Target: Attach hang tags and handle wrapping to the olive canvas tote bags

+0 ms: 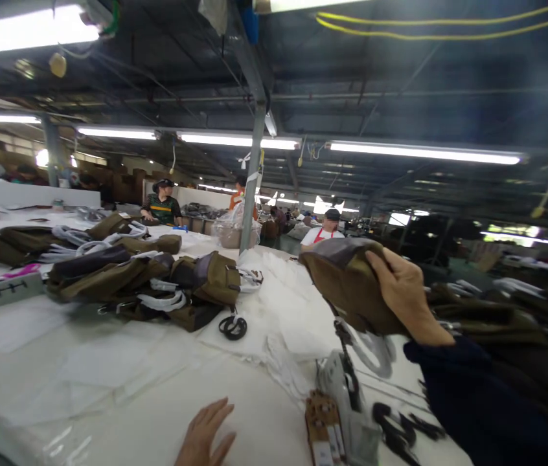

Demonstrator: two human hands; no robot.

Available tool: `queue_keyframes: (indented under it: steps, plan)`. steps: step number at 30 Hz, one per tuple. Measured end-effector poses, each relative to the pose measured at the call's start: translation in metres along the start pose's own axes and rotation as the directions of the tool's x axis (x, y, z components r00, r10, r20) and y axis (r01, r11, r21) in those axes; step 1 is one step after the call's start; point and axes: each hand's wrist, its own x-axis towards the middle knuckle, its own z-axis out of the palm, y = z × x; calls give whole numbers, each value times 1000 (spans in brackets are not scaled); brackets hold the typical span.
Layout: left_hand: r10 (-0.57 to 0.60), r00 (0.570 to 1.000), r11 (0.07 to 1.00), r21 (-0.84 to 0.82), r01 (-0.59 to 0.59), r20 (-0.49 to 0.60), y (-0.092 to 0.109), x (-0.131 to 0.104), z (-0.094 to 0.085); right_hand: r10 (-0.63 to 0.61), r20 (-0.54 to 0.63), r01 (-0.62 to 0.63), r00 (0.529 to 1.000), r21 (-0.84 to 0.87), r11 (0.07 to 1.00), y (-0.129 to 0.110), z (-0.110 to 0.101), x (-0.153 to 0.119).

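Observation:
My right hand (403, 291) is closed on the upper edge of an olive-brown and grey bag (346, 285), raised above the right part of the table. A pale wrapped handle (374, 353) and a dark strap hang below the bag. Low in the view, my left hand (207, 433) is over the white table (142, 388) with its fingers apart and nothing in them. Whether it touches the surface I cannot tell. Brown cards with white labels (325, 427) stand in a holder to the right of that hand.
A heap of similar bags (133, 272) covers the table's left. Black rings (233, 327) lie by it, and white sheets (284, 298) spread in the middle. Dark straps (395, 427) are at lower right, more bags (497, 317) beyond. A metal post (253, 175) rises behind; co-workers are farther back.

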Motion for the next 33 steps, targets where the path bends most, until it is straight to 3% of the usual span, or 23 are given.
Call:
queue_keyframes:
  steps: [2,4,6,8,10,11,13,15,18,20,22,24,26,31,33]
  plan:
    - [-256,967,917,-318,240,-8,19,7,-29,-101,123,88,987,103,991,-43,5,-23]
    - [-502,863,638,-650,414,57,34,9,-60,-290,289,233,912,216,948,-78,20,-67]
    - [-645,748,280,-863,421,156,38,3,-87,-400,411,271,819,337,902,-103,48,-135]
    - [-726,647,35,-927,374,234,31,-11,-108,-435,511,275,741,360,892,-114,84,-223]
    - [-797,540,-60,-924,377,271,18,-33,-124,-527,543,368,653,381,848,-111,123,-313]
    - [-818,508,-69,-922,382,272,12,-44,-130,-550,568,404,613,373,835,-106,139,-353]
    - [-825,493,-67,-913,402,277,3,-63,-138,-537,595,411,598,348,843,-92,161,-412]
    - [-810,511,-57,-906,420,288,1,-75,-141,-537,597,391,595,369,843,-79,168,-439]
    - [-820,503,-30,-898,439,273,5,-80,-141,-487,668,251,563,423,871,-69,150,-428]
    - [-816,513,-18,-900,436,265,11,-80,-139,-434,773,60,462,461,885,-73,127,-401]
    - [-793,548,-12,-905,425,268,18,-81,-137,-379,868,-169,320,446,879,-83,102,-365]
    - [-780,568,12,-902,431,261,27,-81,-135,-139,920,-346,366,274,898,-96,80,-330]
    - [-773,585,65,-886,460,247,37,-82,-135,-43,950,-478,308,194,857,-109,68,-298]
    - [-690,696,171,-889,424,199,66,-81,-128,-168,934,-522,315,318,791,-132,69,-257]
    - [-683,710,176,-906,384,168,74,-84,-119,-198,925,-528,323,350,773,-134,79,-254]
